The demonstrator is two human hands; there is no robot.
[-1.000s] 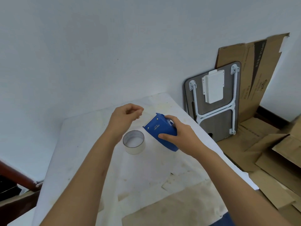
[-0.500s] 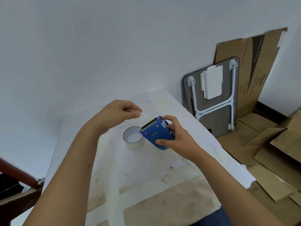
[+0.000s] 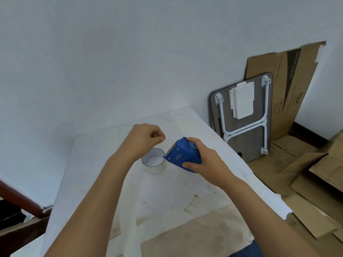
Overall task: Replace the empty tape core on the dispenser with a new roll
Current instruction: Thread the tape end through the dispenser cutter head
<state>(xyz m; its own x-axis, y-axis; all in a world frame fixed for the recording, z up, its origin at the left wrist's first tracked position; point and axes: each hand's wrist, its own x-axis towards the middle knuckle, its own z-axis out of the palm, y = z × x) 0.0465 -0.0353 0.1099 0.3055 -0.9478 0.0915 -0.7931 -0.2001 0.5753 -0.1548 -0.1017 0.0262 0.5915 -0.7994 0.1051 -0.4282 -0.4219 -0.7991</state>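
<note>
My right hand [image 3: 207, 160] grips a blue tape dispenser [image 3: 181, 155] a little above the white-covered table [image 3: 104, 164], its serrated blade facing left. My left hand [image 3: 144, 140] hovers just left of the blade, thumb and forefinger pinched together. A faint clear strip of tape seems to run from the pinch to the blade. A pale, thin-walled tape ring [image 3: 155, 168] stands on the table below both hands, partly behind the dispenser. The dispenser's inside is hidden.
A folded table [image 3: 243, 115] and a large cardboard sheet [image 3: 289, 80] lean on the wall at right. Flattened cardboard [image 3: 306, 182] covers the floor there. A brown cardboard piece [image 3: 194, 236] lies on the table's near edge. A dark wooden rail [image 3: 18, 199] is at left.
My right hand has turned the dispenser so the toothed blade shows. My left hand drew back leftward with a thin strip, and now sits close to the blade again.
</note>
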